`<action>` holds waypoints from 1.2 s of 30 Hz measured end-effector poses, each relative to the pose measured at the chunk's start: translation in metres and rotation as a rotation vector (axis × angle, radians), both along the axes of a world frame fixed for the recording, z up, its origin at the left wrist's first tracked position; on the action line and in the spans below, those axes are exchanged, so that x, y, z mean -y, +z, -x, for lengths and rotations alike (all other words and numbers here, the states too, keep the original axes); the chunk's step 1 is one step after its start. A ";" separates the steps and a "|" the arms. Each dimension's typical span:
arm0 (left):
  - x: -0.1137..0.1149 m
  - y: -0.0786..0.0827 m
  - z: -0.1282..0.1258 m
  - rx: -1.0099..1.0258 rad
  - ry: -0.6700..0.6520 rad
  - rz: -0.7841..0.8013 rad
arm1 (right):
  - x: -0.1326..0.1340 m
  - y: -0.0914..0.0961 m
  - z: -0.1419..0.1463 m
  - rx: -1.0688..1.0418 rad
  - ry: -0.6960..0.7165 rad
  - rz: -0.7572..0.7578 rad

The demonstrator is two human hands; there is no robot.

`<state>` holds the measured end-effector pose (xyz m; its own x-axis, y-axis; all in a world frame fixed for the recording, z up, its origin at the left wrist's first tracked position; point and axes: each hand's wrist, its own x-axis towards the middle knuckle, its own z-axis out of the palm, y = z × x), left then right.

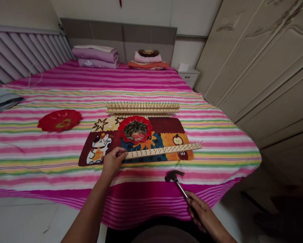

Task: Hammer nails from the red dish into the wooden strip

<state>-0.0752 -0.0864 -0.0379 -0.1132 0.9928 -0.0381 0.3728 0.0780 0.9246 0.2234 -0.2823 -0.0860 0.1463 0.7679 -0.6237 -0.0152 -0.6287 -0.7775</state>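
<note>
My left hand [114, 160] pinches the left end of a pale wooden strip [155, 152]. A row of nails stands along this strip, several of them leaning toward its right end. Lower right, my right hand [198, 210] is wrapped round the handle of a claw hammer [176, 178], whose dark head is off the strip, over the bed's near edge. Behind the strip sits a red scalloped dish [120, 131] full of loose nails [135, 129]. The strip and dish rest on a patterned mat [166, 125] with a cat picture.
Past the mat lie more wooden strips [141, 110] bristling with upright nails. A second red dish [60, 120] is on the striped bedspread [27, 145] at left. Folded bedding [95, 56] lies by the headboard; a wardrobe [257, 60] stands along the right side.
</note>
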 end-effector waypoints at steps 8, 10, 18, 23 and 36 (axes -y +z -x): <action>0.003 -0.006 0.000 -0.175 -0.025 -0.104 | -0.014 0.041 0.038 -0.017 0.092 -0.125; 0.003 -0.007 -0.001 -0.171 -0.021 -0.104 | -0.031 0.065 0.052 0.003 0.182 -0.217; 0.005 -0.012 0.000 -0.191 -0.027 -0.117 | -0.107 0.115 0.102 0.362 0.524 -0.690; 0.003 -0.015 0.002 -0.214 -0.030 -0.142 | -0.115 0.110 0.106 0.487 0.602 -0.684; -0.005 0.014 0.009 -0.224 -0.009 -0.137 | 0.001 -0.003 -0.015 0.269 0.267 -0.247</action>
<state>-0.0838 -0.0810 -0.0240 -0.0951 0.9880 0.1214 0.5696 -0.0460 0.8207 0.2387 -0.2831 -0.0889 0.0541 0.9219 -0.3836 0.3454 -0.3777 -0.8591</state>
